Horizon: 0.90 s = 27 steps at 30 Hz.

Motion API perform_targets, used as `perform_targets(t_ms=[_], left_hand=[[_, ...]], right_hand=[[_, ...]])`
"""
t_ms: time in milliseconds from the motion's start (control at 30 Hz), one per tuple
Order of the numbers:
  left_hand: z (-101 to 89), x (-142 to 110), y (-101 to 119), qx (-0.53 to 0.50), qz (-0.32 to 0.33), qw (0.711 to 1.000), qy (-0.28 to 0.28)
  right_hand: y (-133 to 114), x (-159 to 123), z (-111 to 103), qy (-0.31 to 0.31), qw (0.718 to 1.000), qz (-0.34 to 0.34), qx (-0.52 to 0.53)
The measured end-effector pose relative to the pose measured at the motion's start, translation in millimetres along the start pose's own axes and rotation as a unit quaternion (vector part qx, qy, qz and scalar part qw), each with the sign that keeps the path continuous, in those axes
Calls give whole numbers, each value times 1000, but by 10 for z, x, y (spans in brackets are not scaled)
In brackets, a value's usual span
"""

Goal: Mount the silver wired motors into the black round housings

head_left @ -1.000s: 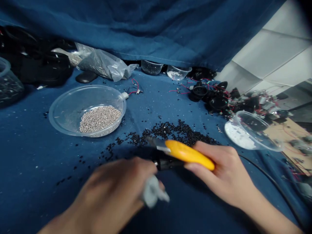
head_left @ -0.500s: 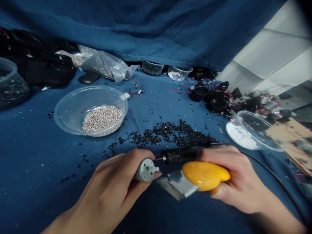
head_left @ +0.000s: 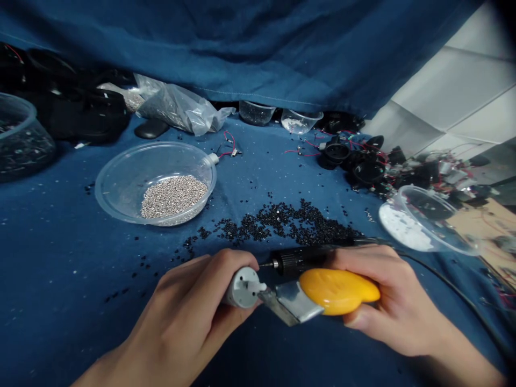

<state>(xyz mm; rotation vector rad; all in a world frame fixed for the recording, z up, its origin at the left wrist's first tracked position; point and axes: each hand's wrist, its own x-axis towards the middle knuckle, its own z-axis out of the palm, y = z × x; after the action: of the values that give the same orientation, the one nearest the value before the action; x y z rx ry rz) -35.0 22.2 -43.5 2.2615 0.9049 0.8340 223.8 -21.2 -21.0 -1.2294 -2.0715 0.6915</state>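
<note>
My left hand is closed round a small grey cylindrical part, its end face with holes and a short white stub turned toward the right. In my right hand is a utility knife with a yellow handle and a flat metal blade. The blade's tip is at the stub, seemingly touching it. Behind the knife lies a black electric screwdriver, its bit pointing left at my left fingers; my right hand covers its rear part.
A clear bowl holds small silvery pieces. Tiny black pieces lie scattered across the blue cloth. A tub with white paste stands right, before a heap of wired black parts. A plastic bag lies at the back.
The knife has shifted slightly left, bringing its blade tip from just off the grey part up to the stub. The view has shifted a little.
</note>
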Motion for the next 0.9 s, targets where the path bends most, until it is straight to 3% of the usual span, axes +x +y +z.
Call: perform_targets(t_ms=[200,700,900], left_hand=[[-22,34,29,-23,29,999,-24],[-33,16,43,-77,8,995,-62],[13,16,92,-94,11,995,-23]], right_hand=[[10,7,9,3,1000,3,-2],[14,1,26,15,1000,-8,-5],[15,11,33,14,1000,-11,-7]])
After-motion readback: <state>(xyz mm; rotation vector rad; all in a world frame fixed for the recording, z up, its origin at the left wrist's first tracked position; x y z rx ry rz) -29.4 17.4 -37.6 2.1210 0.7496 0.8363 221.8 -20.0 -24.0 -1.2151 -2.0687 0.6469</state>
